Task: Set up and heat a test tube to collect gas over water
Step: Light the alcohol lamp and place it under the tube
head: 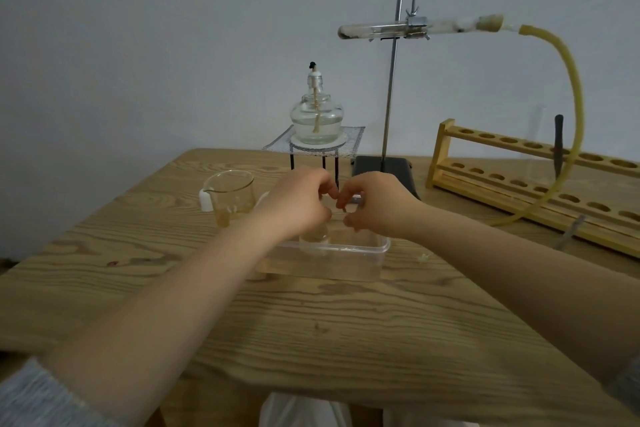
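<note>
A clear plastic water trough [363, 246] sits mid-table. Over it my left hand [298, 199] grips the top of a small clear glass bottle [314, 239] standing in the trough. My right hand [374, 203] has curled fingers pinching something small at the bottle's mouth; what it is cannot be made out. A test tube [374, 30] with dark residue is clamped level on the retort stand [393, 80]. A yellow rubber hose [575, 107] runs from its stopper down to the table. An unlit glass alcohol lamp [316, 121] stands on wire gauze [349, 142] over a tripod.
A glass beaker [232, 194] with a little yellowish liquid stands left of the trough, a white cap [206, 200] beside it. A wooden test tube rack [533, 180] lies along the right, with a dark tool [558, 146] upright in it. A grey wall is behind.
</note>
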### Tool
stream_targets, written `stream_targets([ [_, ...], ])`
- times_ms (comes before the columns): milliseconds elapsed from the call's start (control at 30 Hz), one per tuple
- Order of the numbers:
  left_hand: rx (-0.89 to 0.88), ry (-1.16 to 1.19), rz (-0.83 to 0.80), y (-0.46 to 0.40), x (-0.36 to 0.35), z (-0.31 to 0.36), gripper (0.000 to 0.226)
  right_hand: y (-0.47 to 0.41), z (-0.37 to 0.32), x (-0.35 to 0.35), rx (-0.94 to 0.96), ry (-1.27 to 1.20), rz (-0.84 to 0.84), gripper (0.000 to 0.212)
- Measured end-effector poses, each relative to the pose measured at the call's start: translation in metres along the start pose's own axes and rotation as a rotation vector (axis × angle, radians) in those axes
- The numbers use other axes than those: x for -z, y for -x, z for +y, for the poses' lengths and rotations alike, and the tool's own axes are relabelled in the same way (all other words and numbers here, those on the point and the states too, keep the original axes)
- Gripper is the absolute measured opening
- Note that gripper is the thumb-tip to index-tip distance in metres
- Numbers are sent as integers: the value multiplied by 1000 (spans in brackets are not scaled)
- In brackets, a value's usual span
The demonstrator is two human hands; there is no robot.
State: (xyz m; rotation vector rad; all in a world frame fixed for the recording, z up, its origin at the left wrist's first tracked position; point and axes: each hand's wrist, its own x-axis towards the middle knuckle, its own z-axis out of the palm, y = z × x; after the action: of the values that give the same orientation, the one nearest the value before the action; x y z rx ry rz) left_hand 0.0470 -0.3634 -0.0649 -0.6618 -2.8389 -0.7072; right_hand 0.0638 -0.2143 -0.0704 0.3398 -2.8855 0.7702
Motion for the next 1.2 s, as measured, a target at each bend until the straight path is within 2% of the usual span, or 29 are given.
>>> stream_targets([
  [100, 21, 15, -21, 1, -2, 2, 27, 0, 5, 2, -33, -55, -42, 26],
  [267, 4, 80, -37, 0, -4, 6, 23, 3, 17, 19, -141, -224, -10, 15],
  [367, -17, 111, -32, -4, -5, 10, 23, 3, 29, 37, -211, -227, 22, 9],
  [500, -46, 138, -15, -11, -6, 19, 22, -1, 54, 54, -271, -112, 88, 8],
  [600, -51, 173, 4, -20, -6, 21, 22, -6, 76, 56, -293, 63, 104, 11],
  [800, -74, 251, 86, -36, 0, 26, 18, -20, 103, 33, -322, 313, -25, 18],
  [967, -75, 268, 90, -47, 0, 25, 19, -39, 110, 6, -263, 513, -178, 20],
  [1067, -76, 270, 90, -51, 0, 22, 19, -47, 108, -2, -257, 642, -212, 17],
  [1200, -88, 268, 95, -56, 0, 20, 18, -54, 108, -7, -245, 682, -220, 14],
])
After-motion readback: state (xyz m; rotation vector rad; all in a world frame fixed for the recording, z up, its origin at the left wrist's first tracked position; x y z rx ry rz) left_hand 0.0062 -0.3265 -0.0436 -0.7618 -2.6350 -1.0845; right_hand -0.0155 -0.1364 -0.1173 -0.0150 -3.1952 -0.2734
